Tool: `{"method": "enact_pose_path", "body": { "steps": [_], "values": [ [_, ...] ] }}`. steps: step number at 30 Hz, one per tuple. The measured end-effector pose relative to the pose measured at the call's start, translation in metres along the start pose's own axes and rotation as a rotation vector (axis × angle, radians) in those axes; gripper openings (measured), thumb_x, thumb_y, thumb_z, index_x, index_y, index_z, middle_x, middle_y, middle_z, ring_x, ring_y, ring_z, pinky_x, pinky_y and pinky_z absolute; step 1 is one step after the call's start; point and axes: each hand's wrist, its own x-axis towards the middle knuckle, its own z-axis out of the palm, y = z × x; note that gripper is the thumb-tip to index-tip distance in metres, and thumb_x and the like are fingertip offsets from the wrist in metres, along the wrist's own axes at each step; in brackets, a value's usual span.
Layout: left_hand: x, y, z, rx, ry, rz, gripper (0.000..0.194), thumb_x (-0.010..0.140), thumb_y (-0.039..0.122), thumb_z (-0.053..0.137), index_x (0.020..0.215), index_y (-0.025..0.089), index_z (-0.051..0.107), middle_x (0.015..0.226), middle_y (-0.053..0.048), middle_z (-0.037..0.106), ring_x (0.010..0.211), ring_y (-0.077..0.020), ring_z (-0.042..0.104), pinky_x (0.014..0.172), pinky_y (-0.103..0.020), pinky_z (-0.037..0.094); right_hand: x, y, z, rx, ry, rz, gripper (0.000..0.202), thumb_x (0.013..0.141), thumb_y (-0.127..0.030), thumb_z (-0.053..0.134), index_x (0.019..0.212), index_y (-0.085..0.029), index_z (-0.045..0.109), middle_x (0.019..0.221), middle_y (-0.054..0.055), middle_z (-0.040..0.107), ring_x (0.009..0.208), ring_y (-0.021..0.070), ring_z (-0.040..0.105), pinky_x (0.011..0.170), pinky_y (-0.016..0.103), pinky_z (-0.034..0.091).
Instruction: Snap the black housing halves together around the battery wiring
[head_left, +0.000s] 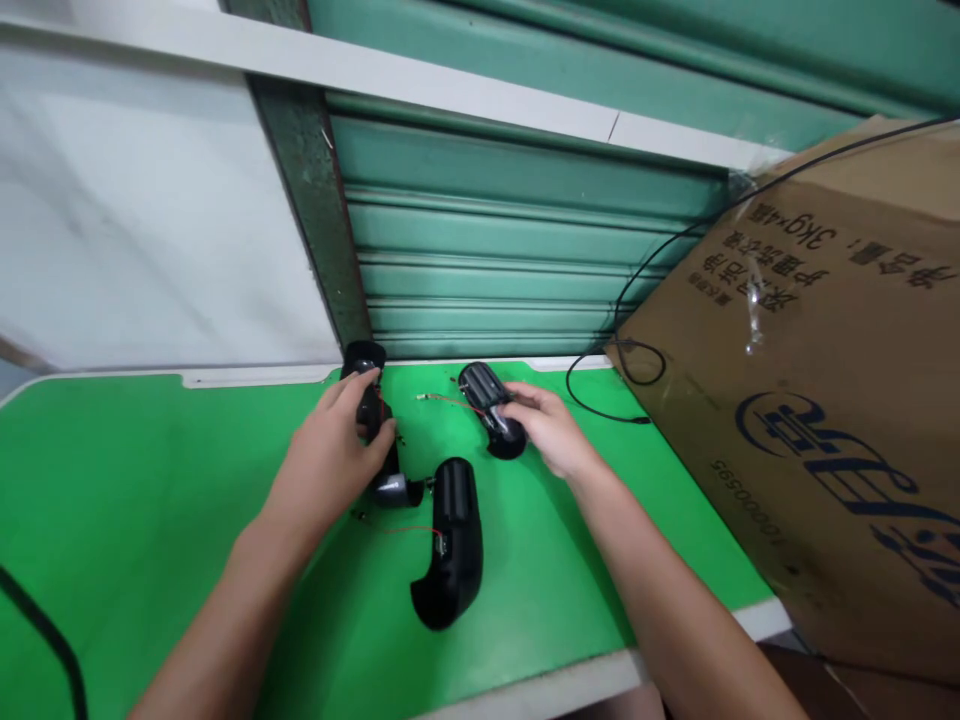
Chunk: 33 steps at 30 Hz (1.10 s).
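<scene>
My left hand (341, 440) has its thumb and fingers curved around a black plastic housing (367, 405) at the back edge of the green table. A red wire shows beside its fingertips. Just below that hand lies another black curved piece with a silvery patch (394, 488); whether the two are joined is hidden. My right hand (547, 425) grips the lower right side of a second black housing (484, 392), which has a ribbed end and a red wire running left to a small white plug. A third black housing (457, 530), its hooked end toward me, lies between my forearms with a red wire.
A big printed cardboard box (817, 380) stands along the right side. A black cable (600, 412) loops on the table (555, 600) beside it. Behind rises a green ribbed shutter (510, 240), with a white panel (142, 220) at left. Another dark cable (52, 630) crosses the lower left corner.
</scene>
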Motion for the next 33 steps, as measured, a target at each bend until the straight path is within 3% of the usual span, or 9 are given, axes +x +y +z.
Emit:
{"method": "enact_pose_path", "body": {
  "steps": [7,11,14,16,19,22,24,28,33],
  "values": [
    [0.000,-0.006,-0.006,0.151,0.056,0.142,0.044,0.099,0.050,0.050,0.114,0.019,0.076,0.115,-0.013,0.077,0.090,-0.0304,0.070,0.080,-0.040,0.049,0.003,-0.007,-0.010,0.260,-0.104,0.106,0.032,0.072,-0.031,0.068,0.102,-0.021,0.067,0.089,0.003,0.078,0.081,0.0212,0.074,0.068,0.030,0.059],
    [0.005,-0.015,-0.013,-0.008,0.171,0.106,0.041,0.099,0.049,0.052,0.109,0.019,0.077,0.110,-0.012,0.076,0.091,-0.0265,0.066,0.075,-0.034,0.048,-0.002,-0.018,-0.011,0.421,-0.316,0.180,0.033,0.084,-0.031,0.054,0.113,-0.018,0.064,0.096,0.009,0.080,0.073,0.0228,0.076,0.051,0.029,0.059],
    [0.005,-0.008,-0.019,-0.380,0.265,-0.029,0.037,0.094,0.050,0.059,0.109,0.021,0.076,0.100,-0.008,0.072,0.065,-0.0161,0.056,0.054,-0.027,0.039,-0.005,-0.026,-0.011,0.430,-0.549,0.239,0.041,0.100,-0.042,0.039,0.113,-0.014,0.066,0.089,0.012,0.079,0.064,0.0238,0.074,0.042,0.028,0.056],
    [0.003,0.003,-0.023,-0.650,0.171,-0.109,0.047,0.091,0.061,0.057,0.109,0.022,0.075,0.098,-0.006,0.070,0.047,-0.0097,0.042,0.041,-0.024,0.027,-0.007,-0.032,-0.009,0.367,-0.701,0.294,0.060,0.107,-0.056,0.027,0.110,-0.013,0.068,0.084,0.013,0.078,0.063,0.0249,0.075,0.041,0.029,0.056],
    [-0.003,0.024,-0.027,-0.790,-0.153,-0.156,0.069,0.084,0.081,0.052,0.113,0.023,0.076,0.099,-0.007,0.074,0.037,-0.0064,0.037,0.032,-0.024,0.023,-0.013,-0.044,-0.003,0.238,-0.834,0.374,0.081,0.107,-0.068,0.011,0.105,-0.012,0.069,0.081,0.013,0.077,0.063,0.0250,0.076,0.042,0.027,0.057],
    [-0.006,0.044,-0.024,-0.695,-0.449,-0.108,0.076,0.080,0.084,0.060,0.118,0.021,0.077,0.077,-0.006,0.074,0.036,-0.0104,0.047,0.031,-0.022,0.031,-0.021,-0.052,0.004,0.125,-0.803,0.393,0.082,0.105,-0.074,0.010,0.096,-0.016,0.067,0.077,0.011,0.075,0.059,0.0243,0.074,0.039,0.027,0.055],
    [-0.005,0.057,-0.018,-0.570,-0.507,-0.042,0.062,0.084,0.069,0.069,0.119,0.019,0.079,0.059,-0.002,0.068,0.037,-0.0132,0.051,0.031,-0.020,0.035,-0.024,-0.054,0.003,0.087,-0.735,0.364,0.077,0.104,-0.079,0.016,0.091,-0.019,0.064,0.075,0.008,0.073,0.057,0.0243,0.073,0.038,0.028,0.054],
    [0.002,0.076,-0.004,-0.633,-0.476,-0.076,0.030,0.093,0.031,0.070,0.116,0.015,0.080,0.059,0.000,0.071,0.041,-0.0118,0.058,0.036,-0.016,0.045,-0.021,-0.050,-0.019,0.109,-0.561,0.261,0.070,0.102,-0.081,0.024,0.092,-0.022,0.059,0.077,0.007,0.070,0.063,0.0231,0.070,0.048,0.032,0.060],
    [0.001,0.075,-0.010,-0.926,-0.233,-0.274,0.032,0.103,0.014,0.052,0.127,0.009,0.073,0.061,0.002,0.070,0.036,-0.0056,0.059,0.036,-0.010,0.048,-0.022,-0.045,-0.043,-0.257,-0.422,0.042,0.046,0.104,-0.063,0.048,0.100,-0.020,0.062,0.088,0.005,0.069,0.068,0.0177,0.063,0.055,0.027,0.053]
  ]
}}
